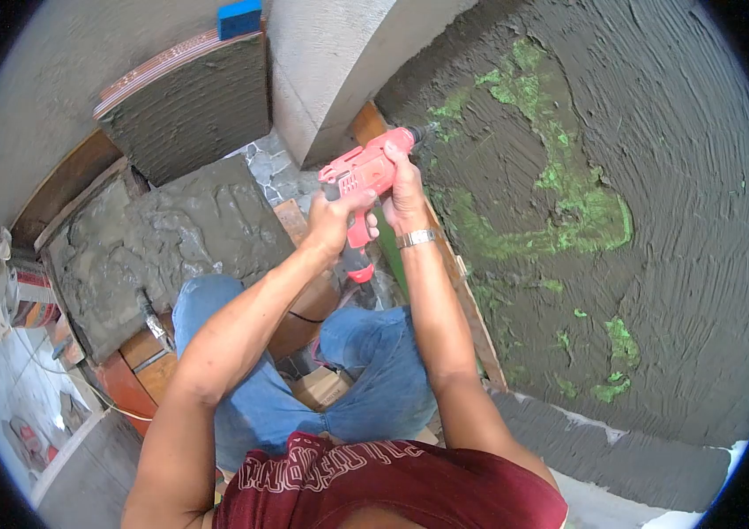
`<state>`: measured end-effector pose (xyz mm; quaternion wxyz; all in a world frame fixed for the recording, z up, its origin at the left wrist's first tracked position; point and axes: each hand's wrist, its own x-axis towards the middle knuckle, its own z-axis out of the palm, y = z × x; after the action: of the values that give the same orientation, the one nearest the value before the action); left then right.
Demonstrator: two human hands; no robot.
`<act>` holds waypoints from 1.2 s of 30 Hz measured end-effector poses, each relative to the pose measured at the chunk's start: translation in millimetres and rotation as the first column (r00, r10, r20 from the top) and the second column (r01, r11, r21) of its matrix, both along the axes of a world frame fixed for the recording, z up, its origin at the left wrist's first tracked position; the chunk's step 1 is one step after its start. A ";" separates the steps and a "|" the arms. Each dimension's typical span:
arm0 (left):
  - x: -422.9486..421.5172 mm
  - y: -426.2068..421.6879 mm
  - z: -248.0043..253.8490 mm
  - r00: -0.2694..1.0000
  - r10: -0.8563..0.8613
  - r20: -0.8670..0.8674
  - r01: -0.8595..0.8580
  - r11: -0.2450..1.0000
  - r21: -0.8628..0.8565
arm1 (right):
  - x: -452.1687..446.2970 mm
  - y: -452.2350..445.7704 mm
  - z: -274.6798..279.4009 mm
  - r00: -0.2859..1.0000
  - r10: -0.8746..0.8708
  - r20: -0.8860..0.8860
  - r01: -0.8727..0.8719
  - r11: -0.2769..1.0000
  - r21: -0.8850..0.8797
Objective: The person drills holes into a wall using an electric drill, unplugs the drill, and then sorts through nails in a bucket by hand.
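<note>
Both of my hands hold a red power drill [365, 174] in front of my knees. My left hand [330, 220] is wrapped round its rear and grip, while my right hand [403, 187] closes round the front of its body. The black chuck points up and to the right. A thin bit at the chuck reaches the grey mortar surface [683, 229] at its left edge; whether it touches cannot be made out. Patches of green [599, 220] show through that ridged mortar.
Wet mortar [171, 242] covers a board on my left, with a trowel [154, 319] at its near edge. Behind it leans a mortar-faced stack of tiles [193, 110] topped by a blue block [239, 18]. A concrete column [326, 66] stands ahead. A wooden strip [471, 309] edges the mortar surface.
</note>
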<state>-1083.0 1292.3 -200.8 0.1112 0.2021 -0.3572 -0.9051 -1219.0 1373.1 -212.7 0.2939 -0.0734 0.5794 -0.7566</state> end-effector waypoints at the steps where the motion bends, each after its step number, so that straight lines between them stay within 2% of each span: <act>1: -0.6 -0.3 -1.3 1.000 0.001 0.003 -0.001 1.000 0.000 | -0.7 -0.4 -0.6 1.000 -0.011 -0.015 0.011 1.000 0.005; 12: -4.9 2.1 6.5 0.999 -0.009 0.033 0.010 0.999 -0.034 | -2.9 -0.9 4.2 0.998 -0.046 -0.043 0.045 0.999 -0.022; 17: -4.9 3.5 11.8 0.999 -0.037 0.032 0.036 0.999 0.012 | -3.9 1.1 6.2 0.994 -0.064 -0.092 0.064 0.998 0.000; 24: -7.1 4.1 10.6 0.986 -0.146 0.080 0.133 0.980 0.145 | -2.0 1.4 21.4 0.998 -0.064 -0.018 0.065 0.996 0.068; 27: -7.3 2.2 8.9 0.991 -0.119 0.067 0.114 0.991 0.070 | 1.1 0.0 20.5 0.998 -0.069 -0.016 0.069 0.997 0.022; 32: -7.3 -4.2 1.4 0.997 -0.078 -0.007 0.076 0.985 -0.153 | -0.1 -4.0 4.3 0.997 -0.059 -0.058 0.051 0.992 -0.119; 35: -7.7 -2.2 -0.4 0.997 -0.068 -0.040 0.062 0.988 -0.143 | 3.7 -3.3 6.4 0.996 -0.061 -0.060 0.051 0.987 -0.151; 36: -6.9 -1.2 1.8 0.997 -0.077 -0.024 0.075 0.995 -0.072 | 7.5 -3.4 12.0 0.996 -0.063 -0.058 0.054 0.987 -0.152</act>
<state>-1089.9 1291.1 -199.0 0.0886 0.1723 -0.3953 -0.8979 -1211.5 1369.7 -200.7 0.2468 -0.1021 0.5315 -0.8038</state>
